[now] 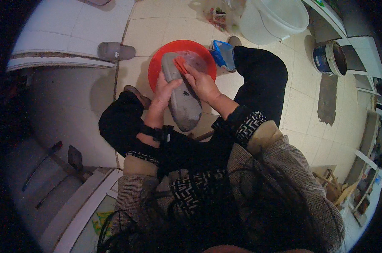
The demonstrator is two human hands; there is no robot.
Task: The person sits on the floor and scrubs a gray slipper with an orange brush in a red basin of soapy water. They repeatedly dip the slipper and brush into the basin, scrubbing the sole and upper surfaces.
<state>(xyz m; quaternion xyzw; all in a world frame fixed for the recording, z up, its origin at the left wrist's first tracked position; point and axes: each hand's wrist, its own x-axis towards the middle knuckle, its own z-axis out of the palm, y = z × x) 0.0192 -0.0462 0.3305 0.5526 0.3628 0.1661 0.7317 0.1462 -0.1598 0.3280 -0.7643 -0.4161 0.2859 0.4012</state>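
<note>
My left hand (165,87) grips a grey slipper (186,104) by its side, the thumb lying across it. The slipper is tilted, one end over the basin and the other towards my lap. A dark mark shows near its middle, and the near end looks wet or soiled. In my right hand (200,79) is an orange-red scrubbing brush (180,65), pressed against the slipper's far part. Below both hands stands a red plastic basin (156,52) on the floor. Cloudy, sudsy water (198,60) shows in it, partly hidden by the slipper.
A blue-and-white packet (222,55) stands right of the basin. Beyond it are a white bucket (257,28) and a plastic bag (224,15) with waste. Another grey slipper (116,51) lies left, by a door sill. A dark bucket (328,58) is far right.
</note>
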